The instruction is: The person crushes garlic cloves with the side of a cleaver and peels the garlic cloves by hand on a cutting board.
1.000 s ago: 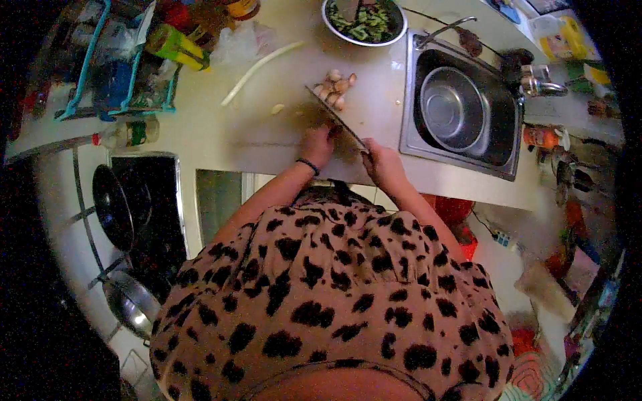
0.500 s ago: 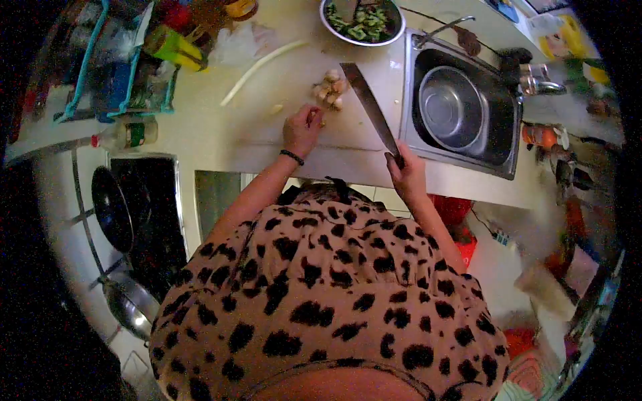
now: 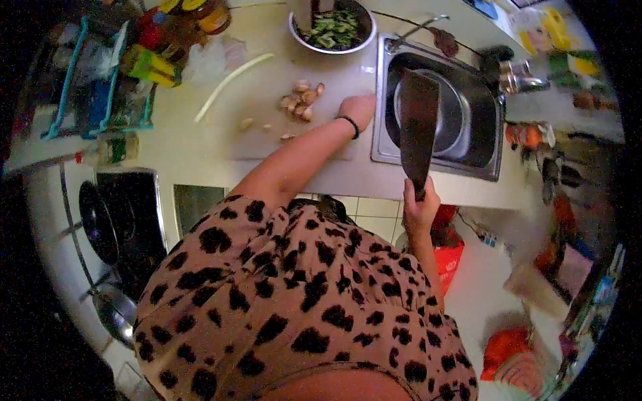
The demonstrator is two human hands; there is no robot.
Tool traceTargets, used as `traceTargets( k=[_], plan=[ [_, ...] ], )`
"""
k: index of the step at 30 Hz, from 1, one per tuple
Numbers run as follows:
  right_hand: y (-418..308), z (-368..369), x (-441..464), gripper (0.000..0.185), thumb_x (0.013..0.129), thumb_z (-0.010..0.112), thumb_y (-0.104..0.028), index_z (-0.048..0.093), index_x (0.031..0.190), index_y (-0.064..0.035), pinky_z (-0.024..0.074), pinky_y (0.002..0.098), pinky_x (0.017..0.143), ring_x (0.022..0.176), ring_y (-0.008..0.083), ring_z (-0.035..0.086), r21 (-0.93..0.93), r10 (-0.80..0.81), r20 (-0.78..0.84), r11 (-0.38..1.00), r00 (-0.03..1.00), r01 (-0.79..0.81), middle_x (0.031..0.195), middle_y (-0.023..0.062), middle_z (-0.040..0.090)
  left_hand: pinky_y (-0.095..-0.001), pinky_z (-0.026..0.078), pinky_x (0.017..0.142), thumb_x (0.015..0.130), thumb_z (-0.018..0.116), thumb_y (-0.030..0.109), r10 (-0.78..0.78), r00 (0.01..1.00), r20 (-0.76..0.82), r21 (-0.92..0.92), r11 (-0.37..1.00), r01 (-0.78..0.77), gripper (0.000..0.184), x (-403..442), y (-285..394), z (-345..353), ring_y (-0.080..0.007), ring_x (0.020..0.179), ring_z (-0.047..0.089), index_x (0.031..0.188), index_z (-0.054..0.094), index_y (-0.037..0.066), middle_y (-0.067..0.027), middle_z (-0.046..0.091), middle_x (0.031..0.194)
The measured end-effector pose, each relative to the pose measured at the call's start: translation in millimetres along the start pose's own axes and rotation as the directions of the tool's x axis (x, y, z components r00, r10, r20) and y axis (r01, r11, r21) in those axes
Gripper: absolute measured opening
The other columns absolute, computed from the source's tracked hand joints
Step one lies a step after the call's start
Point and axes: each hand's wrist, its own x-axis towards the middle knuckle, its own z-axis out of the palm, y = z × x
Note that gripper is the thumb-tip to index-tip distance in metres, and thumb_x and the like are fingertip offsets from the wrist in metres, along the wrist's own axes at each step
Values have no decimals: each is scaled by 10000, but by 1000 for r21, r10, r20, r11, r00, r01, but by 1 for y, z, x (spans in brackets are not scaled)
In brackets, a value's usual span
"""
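Currently, the right hand point(image 3: 421, 204) grips one cleaver point(image 3: 419, 120); the left hand point(image 3: 359, 111), fingers unclear, is three o'clock from one clove pile point(image 3: 302, 101), three loose pieces point(image 3: 267, 127) around seven.

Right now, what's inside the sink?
A round metal basin sits in the sink. The knife in the right hand blocks part of the view; whatever lies behind its blade can't be seen. No contents are discernible in the basin's visible part.

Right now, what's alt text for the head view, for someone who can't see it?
Right hand holds a cleaver, its blade above a metal sink; the left hand is between it and garlic cloves on a cutting board. A bowl of chopped greens sits beyond.
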Motion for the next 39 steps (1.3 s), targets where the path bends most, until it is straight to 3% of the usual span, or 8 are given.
traceTargets(
  k=[6, 9, 11, 15, 17, 23, 33, 39],
  plan=[
    [5, -1, -7, 144, 852, 601, -82, 584, 983, -26, 399, 241, 525, 571, 83, 470, 67, 66, 76, 995, 995, -71, 655, 11, 540, -482, 469, 724, 890, 353, 147, -43, 997, 58, 34, 999, 41, 255, -46, 10, -26, -402, 810, 613, 951, 493, -58, -244, 627, 860],
    [20, 4, -5, 135, 848, 599, -64, 583, 977, -25, 399, 249, 522, 569, 89, 464, 85, 13, 116, 996, 993, -23, 668, 24, 542, -454, 463, 791, 889, 384, 193, -232, 964, 129, -269, 928, 259, 231, -89, -14, -23, -375, 905, 601, 900, 533, 17, -247, 612, 946],
    [21, 8, -1, 143, 844, 603, -62, 584, 980, -25, 400, 253, 523, 562, 98, 464, 122, -44, 158, 992, 986, 25, 674, 36, 542, -424, 452, 741, 867, 444, 175, -45, 993, -113, -122, 992, 31, 190, -116, -39, -17, -362, 898, 562, 949, 463, 5, -207, 557, 970],
    [26, 13, 11, 132, 829, 616, -64, 579, 948, -18, 401, 279, 523, 552, 148, 473, 57, -74, 272, 997, 960, 61, 690, 89, 540, -438, 418, 877, 857, 501, 233, 34, 999, -1, 71, 997, -34, 309, -114, -51, -11, -355, 1066, 495, 1103, 480, 46, -182, 534, 1123],
    [24, 12, 20, 123, 827, 618, -66, 576, 931, -16, 400, 286, 524, 551, 163, 473, 63, -61, 305, 997, 950, 44, 695, 103, 537, -436, 359, 949, 835, 538, 224, 230, 892, -388, 271, 954, -128, 241, -117, -36, -9, -317, 1094, 455, 1013, 506, 65, -117, 519, 1058],
    [0, 27, 20, 130, 822, 625, -73, 566, 919, -11, 399, 287, 540, 564, 167, 459, -10, -90, 313, 995, 945, 98, 675, 104, 534, -458, 313, 992, 838, 537, 189, 318, 788, -527, 192, 948, -254, 178, -118, -64, -15, -297, 1179, 395, 970, 552, 71, -107, 506, 1152],
    [12, 38, 16, 140, 821, 629, -59, 575, 935, 3, 411, 265, 557, 605, 122, 488, 44, -17, 357, 999, 934, 2, 687, 81, 558, -392, 404, 870, 784, 508, 95, 114, 919, -376, 7, 993, -121, 123, -125, -56, -35, -278, 965, 521, 878, 583, 64, -98, 552, 1012],
    [-2, 34, 14, 165, 826, 627, -59, 585, 974, 1, 420, 253, 563, 595, 113, 491, 90, -36, 281, 996, 959, 11, 682, 64, 564, -396, 405, 877, 772, 466, 48, 435, 803, -407, 19, 883, -469, 153, -112, -50, -21, -275, 974, 545, 867, 582, 75, -101, 573, 1018]
  ],
)
